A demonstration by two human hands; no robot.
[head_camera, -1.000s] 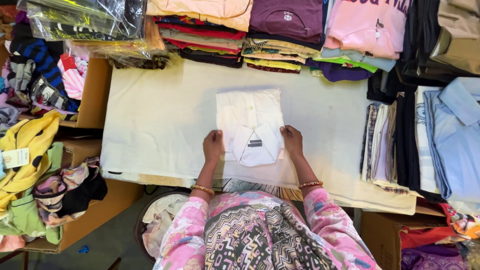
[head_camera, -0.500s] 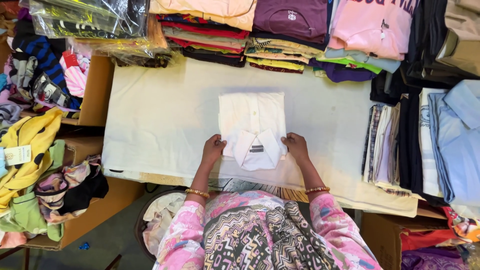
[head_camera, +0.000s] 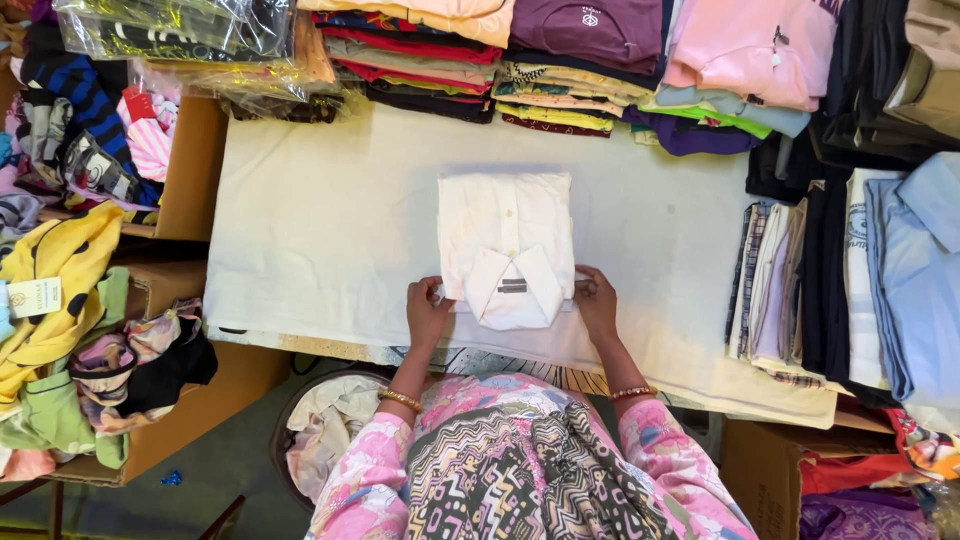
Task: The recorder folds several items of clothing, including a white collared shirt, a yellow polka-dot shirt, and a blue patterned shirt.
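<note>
Lower centre of frame: my left hand [head_camera: 428,312] and right hand [head_camera: 597,303], fingers curled, each pinching a near corner of the folded white shirt [head_camera: 507,245]. Shirt lies flat, collar toward me, mid-frame on the white-covered table [head_camera: 320,230]. Right of frame: row of folded shirts [head_camera: 800,290]. Top of frame: stacked coloured clothes [head_camera: 560,70]. Upper left: plastic-wrapped packs [head_camera: 170,30].

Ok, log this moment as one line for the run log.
left hand: on shirt edge | right hand: on shirt edge | white shirt: folded, collar toward person | table: cloth-covered
</note>
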